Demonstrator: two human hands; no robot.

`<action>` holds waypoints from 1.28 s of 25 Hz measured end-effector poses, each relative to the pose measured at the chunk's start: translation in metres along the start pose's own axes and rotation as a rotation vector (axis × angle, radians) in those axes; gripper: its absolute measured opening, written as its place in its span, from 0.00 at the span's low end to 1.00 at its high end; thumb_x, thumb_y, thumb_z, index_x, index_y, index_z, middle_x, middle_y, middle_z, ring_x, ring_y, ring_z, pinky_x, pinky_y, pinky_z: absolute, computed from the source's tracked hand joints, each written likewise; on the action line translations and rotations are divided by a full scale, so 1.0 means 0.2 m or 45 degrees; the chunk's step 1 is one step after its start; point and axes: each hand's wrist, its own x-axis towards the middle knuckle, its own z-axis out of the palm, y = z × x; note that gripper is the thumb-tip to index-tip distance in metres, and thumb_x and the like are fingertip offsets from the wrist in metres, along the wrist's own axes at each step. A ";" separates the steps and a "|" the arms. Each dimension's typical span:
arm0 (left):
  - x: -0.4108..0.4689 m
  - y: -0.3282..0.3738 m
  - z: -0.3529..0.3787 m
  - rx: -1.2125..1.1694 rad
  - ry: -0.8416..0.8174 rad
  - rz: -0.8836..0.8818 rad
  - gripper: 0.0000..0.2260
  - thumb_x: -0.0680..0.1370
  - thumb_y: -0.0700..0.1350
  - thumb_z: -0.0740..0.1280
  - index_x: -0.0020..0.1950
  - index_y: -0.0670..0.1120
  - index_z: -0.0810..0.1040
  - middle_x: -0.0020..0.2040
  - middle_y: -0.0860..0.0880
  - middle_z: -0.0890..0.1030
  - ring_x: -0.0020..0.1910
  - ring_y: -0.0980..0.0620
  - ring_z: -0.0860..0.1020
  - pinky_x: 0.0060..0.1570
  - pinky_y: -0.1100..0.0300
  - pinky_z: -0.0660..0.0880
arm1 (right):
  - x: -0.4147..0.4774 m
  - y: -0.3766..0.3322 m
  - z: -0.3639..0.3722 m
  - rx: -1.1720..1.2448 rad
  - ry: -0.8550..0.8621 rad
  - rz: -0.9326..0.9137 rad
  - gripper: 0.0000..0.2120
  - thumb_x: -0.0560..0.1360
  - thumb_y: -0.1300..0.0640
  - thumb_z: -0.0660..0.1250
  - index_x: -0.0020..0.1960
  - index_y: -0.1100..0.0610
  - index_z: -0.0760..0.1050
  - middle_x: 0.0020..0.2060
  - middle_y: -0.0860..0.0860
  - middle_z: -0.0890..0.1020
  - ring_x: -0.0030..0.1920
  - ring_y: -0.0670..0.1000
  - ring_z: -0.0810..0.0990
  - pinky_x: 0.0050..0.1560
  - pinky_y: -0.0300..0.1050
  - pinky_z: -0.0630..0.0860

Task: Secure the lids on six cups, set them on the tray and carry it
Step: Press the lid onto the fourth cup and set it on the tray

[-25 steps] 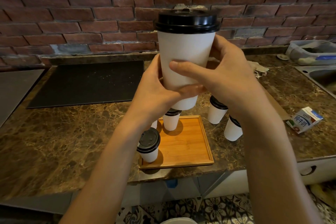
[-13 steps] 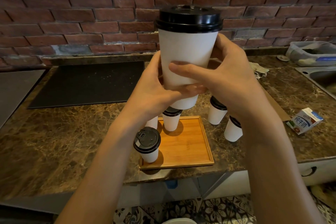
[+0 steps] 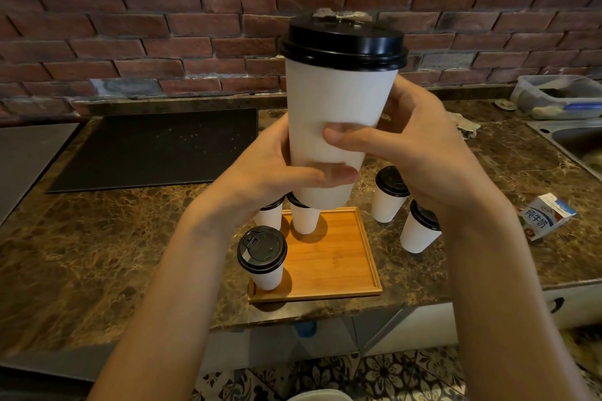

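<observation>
A white paper cup (image 3: 335, 101) with a black lid (image 3: 343, 42) is held up close to the camera, above the counter. My left hand (image 3: 273, 172) grips its lower part from the left; my right hand (image 3: 420, 146) wraps it from the right. Below lies a wooden tray (image 3: 329, 264). A lidded cup (image 3: 264, 257) stands at its front left corner, and two more lidded cups (image 3: 304, 216) stand at its back left, partly hidden by my hands. Two further lidded cups (image 3: 389, 195) stand on the counter just right of the tray.
The marble counter (image 3: 97, 238) carries a black mat (image 3: 156, 150) at the back left, a small milk carton (image 3: 544, 220) lying at the right, and a clear plastic container (image 3: 560, 96) at the far right. A sink (image 3: 580, 143) sits at the right edge. A brick wall stands behind.
The held cup has shifted slightly in my hands and the view has tilted a little. Both hands keep their grip; the cups on the tray and the counter have not moved.
</observation>
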 end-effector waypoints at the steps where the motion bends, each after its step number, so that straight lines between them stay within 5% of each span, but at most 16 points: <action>1: 0.00 0.00 0.00 0.001 -0.006 0.000 0.26 0.64 0.46 0.74 0.60 0.55 0.72 0.50 0.61 0.81 0.52 0.60 0.79 0.45 0.69 0.76 | 0.00 0.00 0.00 0.003 -0.011 0.001 0.33 0.63 0.48 0.78 0.65 0.52 0.73 0.55 0.44 0.82 0.58 0.44 0.80 0.53 0.40 0.79; 9: -0.01 0.00 0.03 -0.042 0.076 -0.008 0.27 0.64 0.47 0.75 0.61 0.53 0.73 0.51 0.57 0.82 0.53 0.56 0.80 0.45 0.66 0.77 | -0.01 -0.02 0.00 -0.009 -0.023 0.045 0.28 0.65 0.49 0.76 0.63 0.49 0.73 0.55 0.45 0.82 0.57 0.44 0.81 0.54 0.43 0.80; 13: 0.01 0.00 0.05 -0.022 0.184 -0.004 0.30 0.65 0.44 0.76 0.65 0.49 0.71 0.54 0.55 0.81 0.53 0.57 0.80 0.45 0.67 0.77 | 0.00 -0.04 0.03 -0.061 0.065 0.066 0.34 0.64 0.43 0.76 0.67 0.51 0.72 0.56 0.45 0.82 0.57 0.43 0.81 0.53 0.45 0.81; 19: 0.02 -0.01 0.08 0.048 0.357 0.057 0.28 0.62 0.50 0.77 0.59 0.58 0.71 0.50 0.62 0.81 0.51 0.64 0.79 0.42 0.73 0.76 | 0.02 -0.04 0.08 -0.138 0.207 0.075 0.33 0.67 0.47 0.77 0.68 0.52 0.70 0.55 0.43 0.79 0.53 0.40 0.80 0.49 0.36 0.80; 26: 0.04 -0.07 0.08 0.135 0.425 0.048 0.26 0.67 0.40 0.76 0.57 0.60 0.68 0.52 0.61 0.78 0.49 0.71 0.77 0.38 0.77 0.73 | 0.03 -0.01 0.13 -0.115 0.316 0.094 0.34 0.66 0.48 0.78 0.68 0.52 0.68 0.53 0.42 0.78 0.52 0.39 0.79 0.47 0.34 0.80; 32: 0.03 -0.04 0.05 0.110 0.305 0.055 0.28 0.65 0.47 0.76 0.60 0.61 0.68 0.54 0.60 0.78 0.53 0.67 0.77 0.43 0.74 0.74 | 0.04 0.00 0.08 -0.044 0.240 0.074 0.32 0.67 0.49 0.78 0.67 0.53 0.71 0.56 0.47 0.80 0.56 0.45 0.80 0.52 0.46 0.82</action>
